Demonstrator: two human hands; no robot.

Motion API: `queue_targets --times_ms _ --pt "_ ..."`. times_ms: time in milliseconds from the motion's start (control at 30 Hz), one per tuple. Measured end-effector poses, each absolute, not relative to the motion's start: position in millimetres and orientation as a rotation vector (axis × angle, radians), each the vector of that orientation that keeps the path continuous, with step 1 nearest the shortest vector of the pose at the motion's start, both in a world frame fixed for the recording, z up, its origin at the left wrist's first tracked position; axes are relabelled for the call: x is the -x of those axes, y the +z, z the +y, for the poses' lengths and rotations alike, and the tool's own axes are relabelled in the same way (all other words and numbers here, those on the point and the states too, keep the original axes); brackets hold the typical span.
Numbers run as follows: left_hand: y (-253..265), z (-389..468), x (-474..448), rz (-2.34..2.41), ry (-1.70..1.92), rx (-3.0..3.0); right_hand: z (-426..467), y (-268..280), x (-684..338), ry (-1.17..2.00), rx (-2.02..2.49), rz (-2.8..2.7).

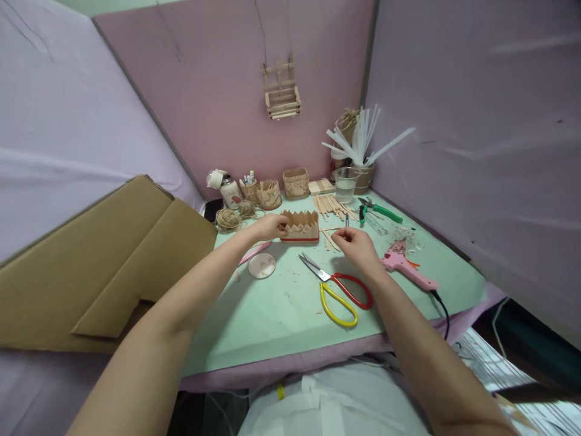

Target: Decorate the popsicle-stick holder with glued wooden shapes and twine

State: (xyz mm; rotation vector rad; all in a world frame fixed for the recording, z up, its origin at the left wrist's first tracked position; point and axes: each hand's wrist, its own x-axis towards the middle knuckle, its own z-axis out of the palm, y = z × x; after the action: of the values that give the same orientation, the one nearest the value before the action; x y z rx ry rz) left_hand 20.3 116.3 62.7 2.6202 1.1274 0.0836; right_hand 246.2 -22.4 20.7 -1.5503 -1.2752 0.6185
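1. The bench (272, 339), covered in pale green, spreads beneath both grips.
2. Brown cardboard (113, 260) leans well to the left of the left grip, beyond that forearm.
3. The scissors (324, 275), with one red and one yellow handle, lie partly open nearer the person than the two grips, tips pointing up toward the left one.
4. A pink glue gun (406, 269) lies to the right of the right grip.
5. The zigzag-rimmed box (302, 232), red along its base, sits on the bench between the grips; the left grip (278, 226) is closed on its left end.
6. The right grip (341, 238) is pinched narrow by some thin wooden sticks (333, 243); from here I can't tell whether it holds one.
7. A pale round disc (262, 266) lies just nearer the person than the left grip.
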Motion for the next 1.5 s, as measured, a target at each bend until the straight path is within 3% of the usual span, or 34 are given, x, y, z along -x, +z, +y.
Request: queue_targets --times_ms 167,300,367,633,1067,1167,1300,1500 --pt "73.1 103.4 -8.2 0.961 0.379 -2.677 -27.3 16.2 -245.2 0.648 1.602 -1.29" --pt "75.3 65.5 3.3 1.188 0.878 -2.534 -45.3 12.4 -241.7 0.605 1.627 -1.44" --pt "67.3 44.2 8.0 1.245 0.957 -2.455 -58.2 10.1 -239.8 0.59 1.655 -1.542" --pt "30.1 9.5 6.7 1.182 0.296 -2.564 -94.0 9.2 -247.2 0.523 1.78 -1.705" --pt "10.6 8.0 -3.9 1.26 0.199 -2.682 -112.6 18.2 -293.1 0.307 1.843 -1.591" --pt "15.2 8.2 -1.4 1.222 0.443 -2.42 -114.0 16.1 -306.4 0.237 1.832 -1.53" --pt "26.1 4.9 -3.1 1.037 0.708 -1.598 -114.5 18.6 -310.7 0.215 1.836 -1.418" --pt "26.8 -16.5 -26.8 0.757 0.697 -0.972 -103.8 24.0 -249.3 0.657 1.459 -1.427"
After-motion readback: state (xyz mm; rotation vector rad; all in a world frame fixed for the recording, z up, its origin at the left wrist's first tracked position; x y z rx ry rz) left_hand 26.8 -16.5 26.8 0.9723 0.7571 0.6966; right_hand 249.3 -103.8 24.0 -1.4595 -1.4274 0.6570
